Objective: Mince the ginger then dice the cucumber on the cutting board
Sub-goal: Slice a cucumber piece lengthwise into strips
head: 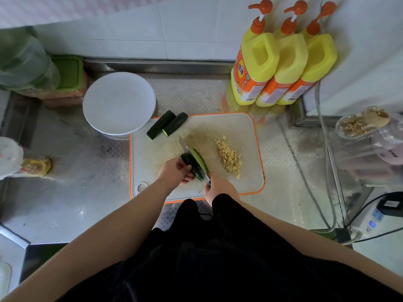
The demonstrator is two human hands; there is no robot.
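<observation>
On the cutting board, ginger minced at right, our left hand pins a cucumber piece while our right hand grips the knife splitting it lengthwise; a roll could nick our fingertips.

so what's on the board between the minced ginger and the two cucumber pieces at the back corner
Head view: only bare, stained cutting board lies between the minced ginger and the two cucumber pieces.

You wear a black garment filling the view from 6 o'clock; your forearms are bare, without sleeves, watch or rings.
</observation>
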